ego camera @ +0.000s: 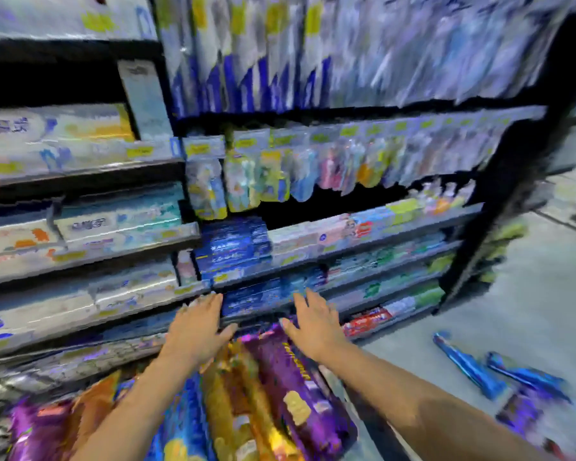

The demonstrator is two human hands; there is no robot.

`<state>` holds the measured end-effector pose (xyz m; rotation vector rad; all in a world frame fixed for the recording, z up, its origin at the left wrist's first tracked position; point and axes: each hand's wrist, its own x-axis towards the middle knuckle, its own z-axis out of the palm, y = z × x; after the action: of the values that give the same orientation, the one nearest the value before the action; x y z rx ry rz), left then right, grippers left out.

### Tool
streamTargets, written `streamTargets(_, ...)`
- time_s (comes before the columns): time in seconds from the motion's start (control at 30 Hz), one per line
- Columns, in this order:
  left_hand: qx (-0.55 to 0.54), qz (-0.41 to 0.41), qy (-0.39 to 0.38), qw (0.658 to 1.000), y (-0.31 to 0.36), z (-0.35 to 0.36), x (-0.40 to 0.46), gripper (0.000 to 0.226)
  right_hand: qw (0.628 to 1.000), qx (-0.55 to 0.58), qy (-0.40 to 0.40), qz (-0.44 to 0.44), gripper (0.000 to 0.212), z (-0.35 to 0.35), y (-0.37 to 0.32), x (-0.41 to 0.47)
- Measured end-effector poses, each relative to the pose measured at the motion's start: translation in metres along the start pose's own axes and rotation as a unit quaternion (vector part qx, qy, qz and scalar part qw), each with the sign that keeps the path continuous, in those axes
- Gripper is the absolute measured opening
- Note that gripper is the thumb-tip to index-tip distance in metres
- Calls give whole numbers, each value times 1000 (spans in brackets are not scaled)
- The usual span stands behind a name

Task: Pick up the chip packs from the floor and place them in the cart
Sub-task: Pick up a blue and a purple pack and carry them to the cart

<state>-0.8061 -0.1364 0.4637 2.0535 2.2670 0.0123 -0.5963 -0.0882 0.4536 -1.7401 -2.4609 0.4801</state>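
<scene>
Several chip packs lie piled below me, among them a purple pack (293,387), a gold pack (236,404), a blue pack (183,427) and an orange pack (90,404). Whatever holds the pile is hidden under it. My left hand (197,331) hovers over the pile with fingers straight and spread, holding nothing. My right hand (313,322) is also flat and empty above the purple pack's top end. On the floor to the right lie two blue packs (466,364) (526,377) and a purple pack (526,414). The whole view is motion-blurred.
A store shelf unit (346,247) full of toothpaste boxes and hanging toothbrushes stands right in front of me. Its black end post (499,194) marks the corner at the right. Grey tiled floor (529,294) extends beyond it.
</scene>
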Motion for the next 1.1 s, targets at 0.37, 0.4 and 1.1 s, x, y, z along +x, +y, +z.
streamTargets(0.37, 42, 313, -4, 949, 323, -15, 115, 71, 943, 11, 93, 320, 67, -89, 317, -101)
streamTargets(0.4, 47, 325, -11, 944, 352, -12, 121, 72, 935, 17, 96, 342, 67, -91, 346, -111)
streamTargets(1.1, 162, 435, -225, 857, 810, 199, 305, 76, 800, 147, -11, 582, 68, -22, 780, -157)
